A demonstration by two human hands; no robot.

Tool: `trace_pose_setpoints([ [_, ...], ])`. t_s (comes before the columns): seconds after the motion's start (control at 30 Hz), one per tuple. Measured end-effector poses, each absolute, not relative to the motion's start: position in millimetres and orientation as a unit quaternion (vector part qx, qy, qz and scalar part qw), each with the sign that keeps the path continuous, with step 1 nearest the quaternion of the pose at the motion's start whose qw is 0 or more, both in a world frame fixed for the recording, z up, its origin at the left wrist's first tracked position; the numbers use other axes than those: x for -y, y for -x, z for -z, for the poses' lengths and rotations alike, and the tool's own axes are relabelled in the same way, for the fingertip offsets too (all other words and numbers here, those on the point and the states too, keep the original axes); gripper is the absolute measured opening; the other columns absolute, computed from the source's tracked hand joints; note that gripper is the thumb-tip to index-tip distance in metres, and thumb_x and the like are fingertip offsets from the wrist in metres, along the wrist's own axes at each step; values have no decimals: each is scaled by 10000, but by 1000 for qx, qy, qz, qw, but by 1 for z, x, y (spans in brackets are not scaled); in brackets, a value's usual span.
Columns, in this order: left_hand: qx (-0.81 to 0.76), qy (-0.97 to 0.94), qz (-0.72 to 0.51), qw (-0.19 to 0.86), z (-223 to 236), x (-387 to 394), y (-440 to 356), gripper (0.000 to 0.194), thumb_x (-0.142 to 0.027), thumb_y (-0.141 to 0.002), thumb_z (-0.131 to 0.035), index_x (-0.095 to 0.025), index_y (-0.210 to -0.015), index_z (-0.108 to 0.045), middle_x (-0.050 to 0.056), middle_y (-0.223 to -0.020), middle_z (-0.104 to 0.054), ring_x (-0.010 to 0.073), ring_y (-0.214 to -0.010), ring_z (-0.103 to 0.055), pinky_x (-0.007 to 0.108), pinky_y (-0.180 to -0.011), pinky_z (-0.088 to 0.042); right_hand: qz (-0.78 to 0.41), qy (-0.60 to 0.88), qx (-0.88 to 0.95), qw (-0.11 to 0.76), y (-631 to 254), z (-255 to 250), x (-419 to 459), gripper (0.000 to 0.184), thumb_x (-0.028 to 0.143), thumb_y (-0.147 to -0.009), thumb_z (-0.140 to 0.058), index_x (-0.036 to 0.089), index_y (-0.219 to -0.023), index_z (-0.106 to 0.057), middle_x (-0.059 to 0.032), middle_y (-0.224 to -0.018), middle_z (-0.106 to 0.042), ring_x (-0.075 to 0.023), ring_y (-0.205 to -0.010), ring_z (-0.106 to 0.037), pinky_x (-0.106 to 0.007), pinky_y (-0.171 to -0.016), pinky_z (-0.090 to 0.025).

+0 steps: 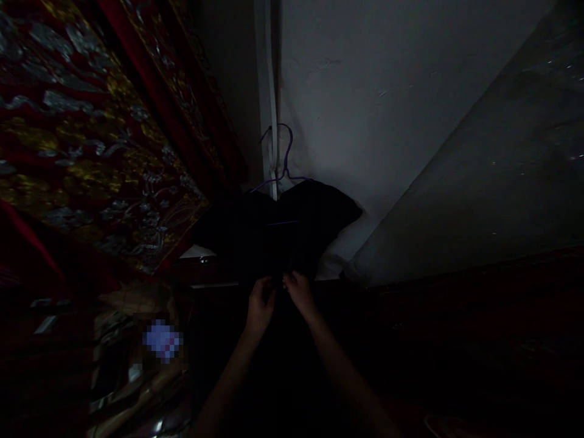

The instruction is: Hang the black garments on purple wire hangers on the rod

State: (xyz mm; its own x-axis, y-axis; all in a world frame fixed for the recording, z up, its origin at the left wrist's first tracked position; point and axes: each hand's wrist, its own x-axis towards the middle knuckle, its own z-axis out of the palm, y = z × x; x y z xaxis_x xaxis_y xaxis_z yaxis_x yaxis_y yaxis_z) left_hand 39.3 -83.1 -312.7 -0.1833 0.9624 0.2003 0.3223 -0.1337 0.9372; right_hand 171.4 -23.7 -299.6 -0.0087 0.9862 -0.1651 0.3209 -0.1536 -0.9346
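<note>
A black garment (314, 213) with short, wide shoulders hangs on a purple wire hanger (288, 152) against the wall. Both hands are at the front of it, close together near its middle. My left hand (261, 305) has its fingers curled in and pinches the dark cloth. Just to the right, my right hand (298, 289) is closed on the cloth too, with a tiny pale spot by its fingertips. In this dim light the garment's lower part merges into black, and whatever fastening lies between the fingers cannot be made out.
A red cloth (91, 121) with gold and silver embroidery hangs at the left. A pale cable (269, 73) runs down the grey wall (387, 91) behind the hanger. Cluttered items, including a brown bag or paper (141, 296), lie low at the left.
</note>
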Motion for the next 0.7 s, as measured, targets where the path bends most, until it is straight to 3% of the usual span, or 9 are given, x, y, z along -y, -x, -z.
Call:
trace_pose_setpoints([
  [0.2, -575, -580, -495, 297, 318, 68, -56, 162, -248, -841, -566, -160, -975, -588, 68, -876, -670, 197, -798, -643, 324, -772, -510, -528, 520, 557, 376, -183, 289, 48, 502, 625, -844, -564, 179, -614, -593, -15, -520, -588, -129, -486, -537, -242, -520, -410],
  [0.3, -566, -590, -491, 299, 316, 67, -58, 103, -271, -842, -558, -174, -875, -561, 14, -750, -623, 158, -682, -584, 273, -679, -475, -587, 466, 547, 372, -188, 279, 50, 458, 590, -832, -577, 160, -703, -667, -21, -548, -636, -106, -435, -503, -230, -474, -373],
  [0.4, -555, -604, -486, 301, 309, 72, -55, 92, -277, -859, -547, -189, -835, -530, -6, -727, -603, 148, -685, -572, 251, -668, -449, -640, 447, 517, 352, -189, 262, 47, 383, 512, -780, -619, 150, -672, -678, -24, -516, -640, -96, -395, -485, -220, -434, -334],
  [0.53, -553, -615, -477, 297, 302, 80, -51, 113, -289, -905, -505, -191, -856, -533, 15, -792, -617, 162, -747, -591, 272, -727, -452, -650, 463, 477, 368, -186, 206, 33, 357, 499, -689, -664, 158, -584, -659, 10, -390, -533, -96, -359, -456, -213, -395, -290],
  [0.7, -564, -619, -465, 288, 303, 73, -49, 149, -330, -912, -514, -197, -844, -526, 12, -774, -585, 168, -731, -577, 281, -717, -444, -589, 398, 489, 505, -180, 102, 13, 329, 476, -713, -666, 152, -653, -676, 12, -436, -560, -73, -378, -436, -201, -402, -298],
])
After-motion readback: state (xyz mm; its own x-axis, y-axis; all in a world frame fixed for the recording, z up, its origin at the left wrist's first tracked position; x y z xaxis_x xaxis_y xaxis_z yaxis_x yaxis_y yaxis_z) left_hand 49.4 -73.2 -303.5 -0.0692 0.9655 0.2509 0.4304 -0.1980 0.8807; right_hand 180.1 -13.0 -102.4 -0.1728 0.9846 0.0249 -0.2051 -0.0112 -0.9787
